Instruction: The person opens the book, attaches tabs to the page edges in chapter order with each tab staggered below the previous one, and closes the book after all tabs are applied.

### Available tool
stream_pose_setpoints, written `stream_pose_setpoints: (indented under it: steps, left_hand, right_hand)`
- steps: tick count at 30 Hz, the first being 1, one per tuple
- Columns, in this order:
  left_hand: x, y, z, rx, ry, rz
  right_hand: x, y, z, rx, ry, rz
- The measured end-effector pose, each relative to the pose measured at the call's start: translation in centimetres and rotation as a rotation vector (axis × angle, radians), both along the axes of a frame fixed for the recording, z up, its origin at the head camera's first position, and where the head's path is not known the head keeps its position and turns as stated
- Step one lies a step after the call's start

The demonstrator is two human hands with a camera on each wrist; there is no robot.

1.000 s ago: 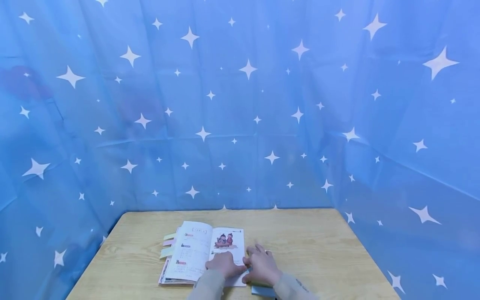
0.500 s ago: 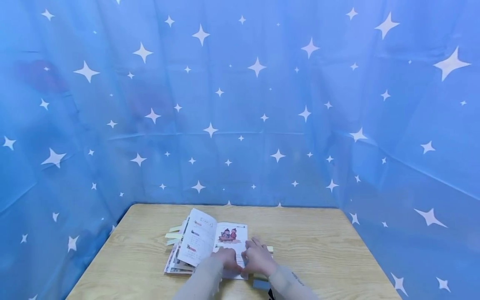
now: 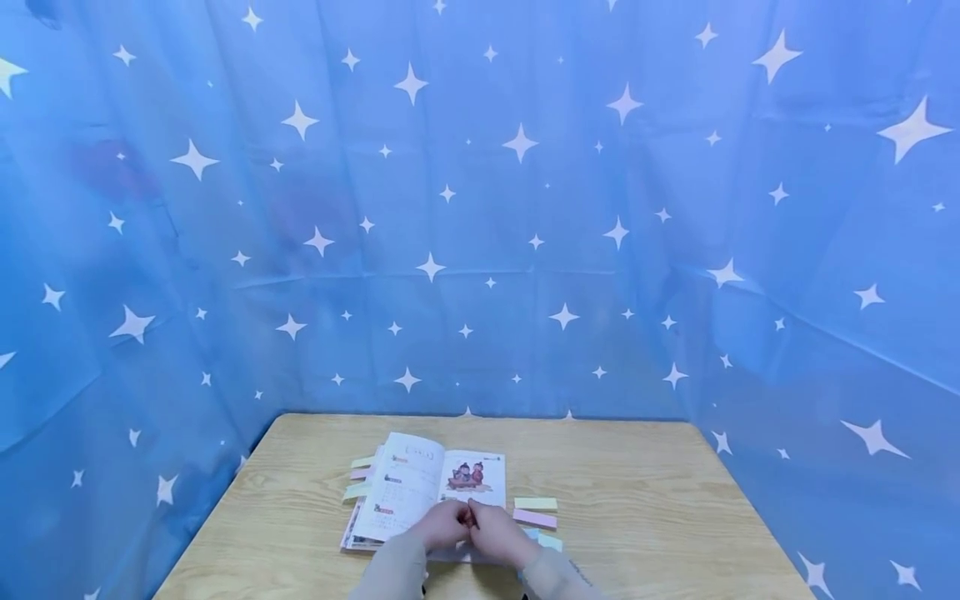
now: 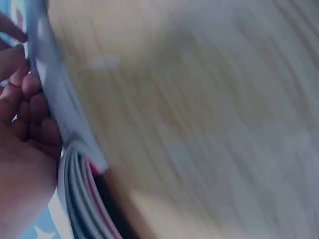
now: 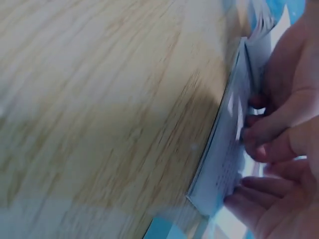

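An open book [image 3: 405, 487] lies on the table with printed text on its left page and a picture of two figures on its right page. Over the lower right page, my left hand [image 3: 441, 527] and right hand [image 3: 501, 533] meet at their fingertips. The left fingers [image 4: 37, 107] are curled in the left wrist view. In the right wrist view the right fingers [image 5: 246, 204] reach over the page's near edge. Whether something small sits between the fingertips is hidden.
Pale sticky tabs [image 3: 362, 492] stick out from the book's left side. On the wooden table [image 3: 637, 500], right of the book, lie yellow [image 3: 536, 503] and pink [image 3: 535, 519] strips, with blue-green ones beside the right wrist. A blue star-patterned curtain [image 3: 480, 208] surrounds the table.
Both hands have come closer together, fingertips now meeting. The right hand has shifted left off the strips, which now show. The left page lifted, then settled lower. The head view has shifted slightly.
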State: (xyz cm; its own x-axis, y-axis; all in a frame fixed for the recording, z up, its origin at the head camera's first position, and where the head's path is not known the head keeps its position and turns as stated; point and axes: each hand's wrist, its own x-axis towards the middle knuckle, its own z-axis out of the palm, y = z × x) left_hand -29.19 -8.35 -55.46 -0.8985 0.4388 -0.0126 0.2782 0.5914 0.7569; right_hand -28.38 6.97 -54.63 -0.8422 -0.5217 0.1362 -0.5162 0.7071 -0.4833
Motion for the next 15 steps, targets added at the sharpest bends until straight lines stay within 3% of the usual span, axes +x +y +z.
stream_pose_setpoints:
  steps: [7, 15]
  left_hand:
    - [0.3, -3.7, -0.7, 0.021, 0.064, 0.059]
    - [1.4, -6.5, -0.1, 0.004, -0.031, 0.123]
  right_hand:
    - [1.0, -1.2, 0.1, 0.195, 0.098, 0.066]
    - [0.9, -1.9, -0.2, 0.302, 0.098, 0.036]
